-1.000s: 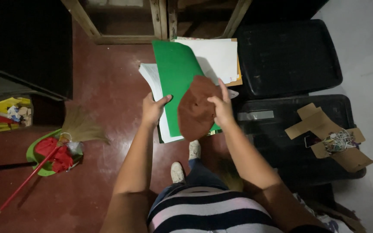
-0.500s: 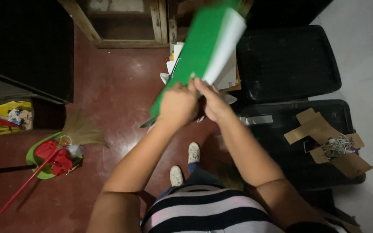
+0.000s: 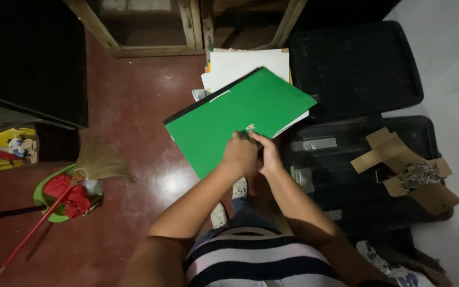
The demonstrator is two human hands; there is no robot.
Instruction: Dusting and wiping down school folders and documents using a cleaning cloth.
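A large green sheet of card lies flat in front of me, on top of a stack of white and coloured paper sheets. Both my hands meet at its near edge. My left hand is closed on the green card's edge. My right hand pinches the same edge just beside it, fingers closed on the card. A small pale spot shows on the card right above my fingers.
Two black plastic bins with lids stand to the right; an opened brown cardboard box with shredded bits rests on the nearer one. A broom with a red handle and green dustpan lie on the red floor at left. A wooden frame is ahead.
The green card, held up almost vertical half a second ago, has come down flat over the paper stack. The brown piece seen a second ago is out of sight.
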